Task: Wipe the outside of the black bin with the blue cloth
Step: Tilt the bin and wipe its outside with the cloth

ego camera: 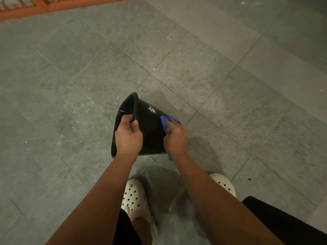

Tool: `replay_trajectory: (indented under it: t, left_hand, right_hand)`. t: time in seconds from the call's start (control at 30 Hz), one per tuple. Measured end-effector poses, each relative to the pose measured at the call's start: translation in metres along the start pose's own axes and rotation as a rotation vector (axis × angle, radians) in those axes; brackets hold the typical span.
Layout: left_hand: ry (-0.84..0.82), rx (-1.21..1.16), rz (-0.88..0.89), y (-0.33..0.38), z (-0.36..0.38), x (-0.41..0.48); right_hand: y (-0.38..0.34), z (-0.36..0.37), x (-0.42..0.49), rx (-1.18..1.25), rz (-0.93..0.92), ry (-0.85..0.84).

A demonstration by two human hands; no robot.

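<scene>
A glossy black bin (150,124) is held tipped on its side above the grey floor, its open mouth facing left and its narrow base to the right. My left hand (128,137) grips the bin's rim, thumb outside and fingers curled over the edge. My right hand (175,137) holds the crumpled blue cloth (167,122) against the bin's outer wall near the base. A bit of cloth also hangs below my right wrist. A whitish smear shows on the bin's upper side.
Grey floor tiles (88,76) spread all around, speckled with small white marks. My feet in white perforated clogs (134,197) stand just below the bin. An orange-framed door or panel (53,6) runs along the top left. A dark object (283,220) lies at the lower right.
</scene>
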State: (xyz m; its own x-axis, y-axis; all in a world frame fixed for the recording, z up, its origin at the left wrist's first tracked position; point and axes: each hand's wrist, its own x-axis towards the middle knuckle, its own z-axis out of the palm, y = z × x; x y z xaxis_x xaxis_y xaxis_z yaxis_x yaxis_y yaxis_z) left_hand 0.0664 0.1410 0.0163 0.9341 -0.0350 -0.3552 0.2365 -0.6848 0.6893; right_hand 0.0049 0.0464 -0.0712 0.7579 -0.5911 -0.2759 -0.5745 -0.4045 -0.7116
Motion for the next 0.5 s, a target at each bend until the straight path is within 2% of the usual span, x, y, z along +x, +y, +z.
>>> replay_trajectory:
  t: [0.13,0.3,0.37,0.5]
  left_hand:
    - [0.006,0.005,-0.005,-0.003,-0.001,0.0]
    - [-0.016,-0.07,-0.072,-0.005,-0.003,-0.003]
    - [-0.037,-0.09,-0.093,-0.002,-0.004,-0.004]
    - [-0.122,-0.165,-0.19,0.003,-0.004,0.0]
  right_hand:
    - [0.009,-0.002,0.013,0.056,-0.099,-0.035]
    - [0.015,-0.005,0.017,-0.03,0.073,-0.174]
    - [0.013,0.0,0.013,-0.029,0.072,-0.12]
    - [0.013,0.004,0.0,0.113,-0.049,0.043]
